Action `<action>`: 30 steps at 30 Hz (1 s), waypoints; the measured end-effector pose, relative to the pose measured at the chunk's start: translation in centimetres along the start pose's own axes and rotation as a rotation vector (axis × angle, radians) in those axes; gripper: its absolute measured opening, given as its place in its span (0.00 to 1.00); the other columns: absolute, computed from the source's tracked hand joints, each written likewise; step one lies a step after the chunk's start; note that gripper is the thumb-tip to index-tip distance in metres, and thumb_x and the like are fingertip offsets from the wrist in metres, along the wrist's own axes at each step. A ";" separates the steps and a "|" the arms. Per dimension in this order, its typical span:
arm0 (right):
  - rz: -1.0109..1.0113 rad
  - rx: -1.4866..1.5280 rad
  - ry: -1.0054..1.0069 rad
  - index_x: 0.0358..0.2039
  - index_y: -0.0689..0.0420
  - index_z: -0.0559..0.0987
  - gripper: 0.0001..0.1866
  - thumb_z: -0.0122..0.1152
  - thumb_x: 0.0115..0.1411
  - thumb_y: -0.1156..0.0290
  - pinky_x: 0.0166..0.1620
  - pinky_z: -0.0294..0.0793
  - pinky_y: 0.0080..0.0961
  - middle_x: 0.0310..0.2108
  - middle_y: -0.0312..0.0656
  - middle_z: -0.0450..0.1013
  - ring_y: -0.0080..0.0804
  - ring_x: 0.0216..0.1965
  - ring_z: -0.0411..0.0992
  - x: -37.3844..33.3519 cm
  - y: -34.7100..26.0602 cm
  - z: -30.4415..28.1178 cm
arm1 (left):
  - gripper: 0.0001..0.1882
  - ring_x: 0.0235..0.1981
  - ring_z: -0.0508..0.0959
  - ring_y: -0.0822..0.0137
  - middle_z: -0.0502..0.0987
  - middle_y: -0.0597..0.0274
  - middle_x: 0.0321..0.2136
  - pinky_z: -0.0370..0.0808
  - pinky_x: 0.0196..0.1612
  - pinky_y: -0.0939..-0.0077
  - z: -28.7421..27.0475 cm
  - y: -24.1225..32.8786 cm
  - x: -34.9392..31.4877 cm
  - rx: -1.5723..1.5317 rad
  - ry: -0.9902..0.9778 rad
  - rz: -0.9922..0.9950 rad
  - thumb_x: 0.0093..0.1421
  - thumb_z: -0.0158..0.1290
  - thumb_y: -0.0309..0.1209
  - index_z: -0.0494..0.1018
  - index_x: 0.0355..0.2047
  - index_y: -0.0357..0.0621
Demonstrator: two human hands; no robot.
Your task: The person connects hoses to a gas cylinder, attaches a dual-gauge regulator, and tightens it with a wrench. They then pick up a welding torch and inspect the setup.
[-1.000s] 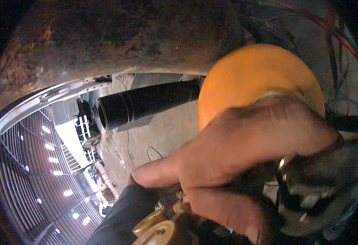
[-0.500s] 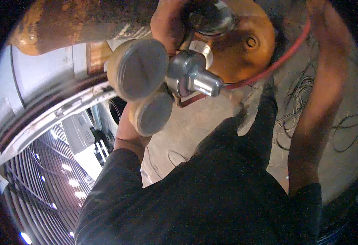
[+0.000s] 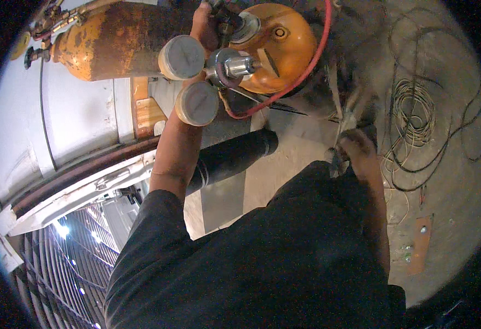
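Note:
An orange gas cylinder [image 3: 295,49] stands upright in front of me, its domed top uppermost. A chrome pressure regulator [image 3: 232,66] with a T-shaped adjusting screw is mounted at its valve [image 3: 227,27]. Two round gauges, an upper one [image 3: 181,57] and a lower one [image 3: 197,103], stick out to the left. A red hose [image 3: 312,63] curves around the cylinder from the regulator. My left hand [image 3: 203,27] is closed at the valve, its fingers partly hidden. My right hand [image 3: 358,148] is by my waist, fingers curled around something greyish and blurred.
Another orange, rust-marked cylinder [image 3: 109,41] lies at the upper left beside a white panel [image 3: 76,109]. A black tube-shaped object [image 3: 235,156] lies below the regulator. Coiled cable [image 3: 413,112] and a flat brown strip [image 3: 420,247] are on the floor to the right.
My right hand has come down from the upper right to my waist. The view has shifted, showing more of the lying cylinder and floor. My left hand stays at the valve.

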State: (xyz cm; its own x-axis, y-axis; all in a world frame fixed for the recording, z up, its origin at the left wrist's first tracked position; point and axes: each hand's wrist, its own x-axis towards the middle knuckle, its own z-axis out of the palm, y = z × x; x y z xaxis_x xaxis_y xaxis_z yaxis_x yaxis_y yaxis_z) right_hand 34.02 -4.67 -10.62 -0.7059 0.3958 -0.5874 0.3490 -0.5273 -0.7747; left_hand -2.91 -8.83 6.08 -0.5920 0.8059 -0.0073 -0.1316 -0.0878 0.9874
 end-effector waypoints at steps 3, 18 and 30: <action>-0.026 0.001 -0.101 0.46 0.60 0.76 0.15 0.59 0.62 0.66 0.37 0.73 0.26 0.33 0.38 0.74 0.26 0.31 0.70 -1.1 0.3 0.2 | 0.28 0.31 0.74 0.62 0.74 0.53 0.33 0.70 0.36 0.69 0.5 0.3 -0.2 0.002 -0.017 0.001 0.58 0.55 0.45 0.68 0.46 0.31; -0.592 -0.447 -0.188 0.53 0.59 0.71 0.22 0.63 0.60 0.65 0.47 0.72 0.33 0.41 0.43 0.76 0.35 0.43 0.75 1.0 -15.4 5.5 | 0.28 0.34 0.75 0.63 0.75 0.54 0.36 0.71 0.39 0.71 0.8 0.6 -0.3 -0.066 0.032 0.039 0.58 0.55 0.43 0.67 0.50 0.31; -0.601 -0.845 -0.347 0.43 0.60 0.76 0.17 0.59 0.59 0.61 0.47 0.71 0.42 0.39 0.54 0.76 0.53 0.44 0.74 4.8 -22.2 8.6 | 0.29 0.36 0.76 0.64 0.75 0.55 0.38 0.72 0.42 0.72 -0.6 -0.2 0.9 -0.126 0.092 0.047 0.58 0.55 0.41 0.67 0.52 0.31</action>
State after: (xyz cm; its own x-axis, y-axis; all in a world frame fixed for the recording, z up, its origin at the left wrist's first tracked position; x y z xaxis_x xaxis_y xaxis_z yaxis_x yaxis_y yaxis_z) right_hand 17.53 2.46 5.79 -0.9915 0.1127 -0.0646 0.1064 0.4202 -0.9012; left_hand -3.88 -8.42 5.79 -0.6696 0.7425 0.0179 -0.1977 -0.2014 0.9594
